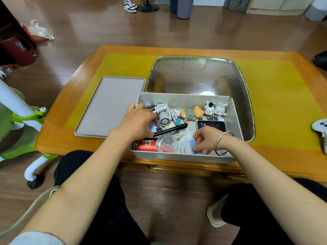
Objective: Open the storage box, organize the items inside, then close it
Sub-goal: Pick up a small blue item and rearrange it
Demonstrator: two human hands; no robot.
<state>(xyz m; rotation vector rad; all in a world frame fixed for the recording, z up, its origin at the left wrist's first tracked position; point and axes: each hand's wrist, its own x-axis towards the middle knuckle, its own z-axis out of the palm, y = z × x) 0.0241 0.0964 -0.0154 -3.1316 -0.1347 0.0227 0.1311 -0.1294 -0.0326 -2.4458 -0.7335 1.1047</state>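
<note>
The grey storage box (178, 157) stands open at the table's near edge, its flat lid (109, 106) lying to the left. Inside are a grey mini fan (163, 114), toy figurines (203, 110), a black device (211, 125), a red can (146, 145), a clear round container (166, 144) and a blue dotted card (192, 144). My left hand (136, 122) reaches into the box's left side and grips black pens (171, 129). My right hand (205, 138) is at the near right and pinches the blue dotted card.
A glass inset (198, 75) lies in the orange wooden table (53, 138) behind the box. A white game controller (321, 126) sits at the right edge. A green and white chair (21, 121) stands to the left. My knees are under the table's near edge.
</note>
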